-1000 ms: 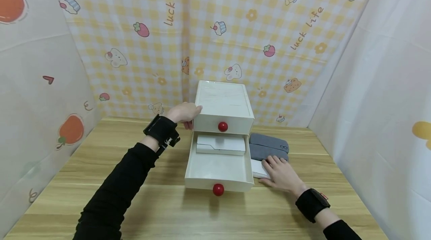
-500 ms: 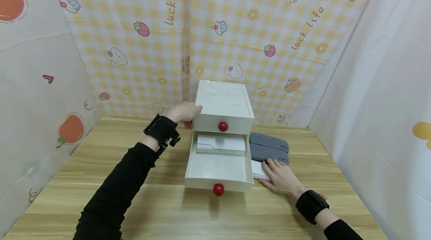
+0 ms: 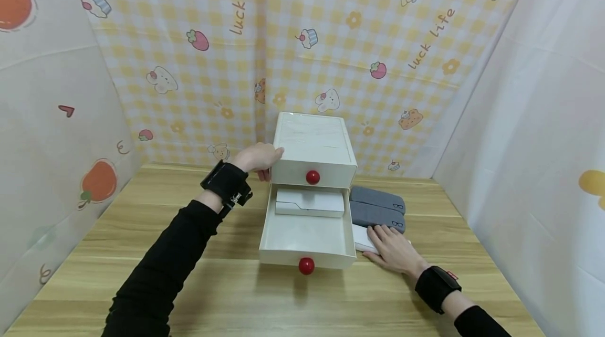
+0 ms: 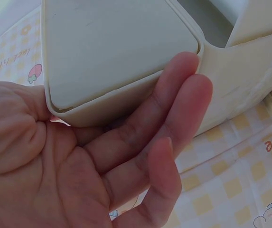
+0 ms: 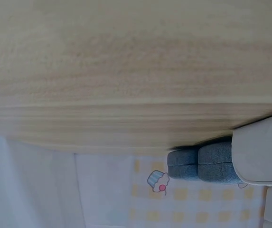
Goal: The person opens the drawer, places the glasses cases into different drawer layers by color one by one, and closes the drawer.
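Front left corner of the white drawer unit (image 3: 314, 137), centre of frame, is gripped by the left hand (image 3: 257, 158): a tip set at the top edge, other fingers bent along the side wall. Likely done for bracing, as the unit's weight is brought forward by the lower drawer (image 3: 302, 237), pulled well out. Upper drawer is pushed in.

A white flap-lid box (image 3: 309, 203) is set flat against the back of the lower drawer's visible floor; bare floor is left in front, presumably so space isn't wasted.

Right of the drawer, a second white box (image 3: 361, 240) is lying flat on the worktop (image 3: 212, 284), gripped from above across its width by the right hand (image 3: 397, 250), probably because thumb and fingers can be spread over the narrow side. Fingertips mostly hidden in the right wrist view.

Two grey glasses cases (image 3: 376, 216) are laid side by side just behind it, untouched.
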### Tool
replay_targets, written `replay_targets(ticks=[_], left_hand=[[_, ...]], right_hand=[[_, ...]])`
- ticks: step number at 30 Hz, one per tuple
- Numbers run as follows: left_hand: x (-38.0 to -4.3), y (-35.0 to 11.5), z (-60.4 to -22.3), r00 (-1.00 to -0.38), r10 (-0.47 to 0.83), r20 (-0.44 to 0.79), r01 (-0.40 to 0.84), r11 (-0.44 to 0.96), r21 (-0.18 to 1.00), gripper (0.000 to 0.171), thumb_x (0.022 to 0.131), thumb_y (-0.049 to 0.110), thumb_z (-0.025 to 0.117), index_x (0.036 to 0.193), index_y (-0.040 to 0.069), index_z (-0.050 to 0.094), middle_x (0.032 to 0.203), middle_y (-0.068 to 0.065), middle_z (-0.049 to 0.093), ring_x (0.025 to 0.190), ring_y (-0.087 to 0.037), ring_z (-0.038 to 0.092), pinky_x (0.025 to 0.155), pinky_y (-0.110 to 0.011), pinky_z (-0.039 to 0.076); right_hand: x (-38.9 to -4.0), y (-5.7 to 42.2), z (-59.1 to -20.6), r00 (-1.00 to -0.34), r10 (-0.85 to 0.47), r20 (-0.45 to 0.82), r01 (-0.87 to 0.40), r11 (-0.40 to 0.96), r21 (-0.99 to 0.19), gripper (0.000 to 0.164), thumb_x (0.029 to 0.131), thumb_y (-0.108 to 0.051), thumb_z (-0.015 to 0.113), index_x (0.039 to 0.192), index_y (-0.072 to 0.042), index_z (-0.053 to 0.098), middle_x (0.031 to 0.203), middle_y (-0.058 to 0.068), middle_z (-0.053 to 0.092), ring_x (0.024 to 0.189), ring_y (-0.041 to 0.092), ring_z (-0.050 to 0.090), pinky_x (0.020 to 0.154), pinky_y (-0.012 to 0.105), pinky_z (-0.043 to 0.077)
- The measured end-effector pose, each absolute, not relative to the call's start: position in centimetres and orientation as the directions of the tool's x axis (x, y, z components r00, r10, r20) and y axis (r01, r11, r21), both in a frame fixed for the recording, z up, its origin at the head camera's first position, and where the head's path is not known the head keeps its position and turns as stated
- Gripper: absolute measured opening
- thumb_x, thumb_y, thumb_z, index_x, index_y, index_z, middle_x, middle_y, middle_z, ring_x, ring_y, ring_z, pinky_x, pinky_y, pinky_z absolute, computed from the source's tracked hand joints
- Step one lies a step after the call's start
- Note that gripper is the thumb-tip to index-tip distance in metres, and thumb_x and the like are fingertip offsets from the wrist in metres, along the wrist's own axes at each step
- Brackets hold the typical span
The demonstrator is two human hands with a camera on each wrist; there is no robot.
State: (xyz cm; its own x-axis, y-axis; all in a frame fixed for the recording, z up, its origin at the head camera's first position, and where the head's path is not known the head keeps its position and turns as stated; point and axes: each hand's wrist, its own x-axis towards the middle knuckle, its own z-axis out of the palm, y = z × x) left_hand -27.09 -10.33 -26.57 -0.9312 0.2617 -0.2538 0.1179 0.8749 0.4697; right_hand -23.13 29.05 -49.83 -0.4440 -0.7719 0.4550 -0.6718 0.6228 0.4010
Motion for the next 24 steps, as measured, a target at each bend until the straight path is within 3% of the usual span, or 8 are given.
replay_targets(ticks=[15,24], left_hand=[[-27.0,-10.3,-26.6,-0.929,0.267,-0.255,0.115,0.865,0.488,0.059,0.104,0.035,0.019,0.12,-0.008,0.057,0.067,-0.011,0.07,0.068,-0.025,0.071,0.081,-0.034,0.054],[-27.0,-10.3,-26.4,-0.928,0.259,-0.269,0.1,0.867,0.489,0.06,0.104,0.036,0.019,0.121,-0.007,0.056,0.067,-0.009,0.07,0.073,-0.027,0.071,0.086,-0.038,0.052]], right_hand=[[-23.7,29.3,-48.7,-0.386,-0.795,0.467,-0.681,0.588,0.437,0.065,0.098,-0.058,0.026,0.108,-0.003,0.059,0.091,0.012,0.059,0.079,0.027,0.058,0.067,0.038,0.05],[-24.3,29.6,-45.9,-0.338,-0.79,0.512,-0.671,0.583,0.457,0.067,0.1,-0.055,0.023,0.105,0.002,0.059,0.087,0.015,0.058,0.075,0.029,0.057,0.062,0.039,0.05]])
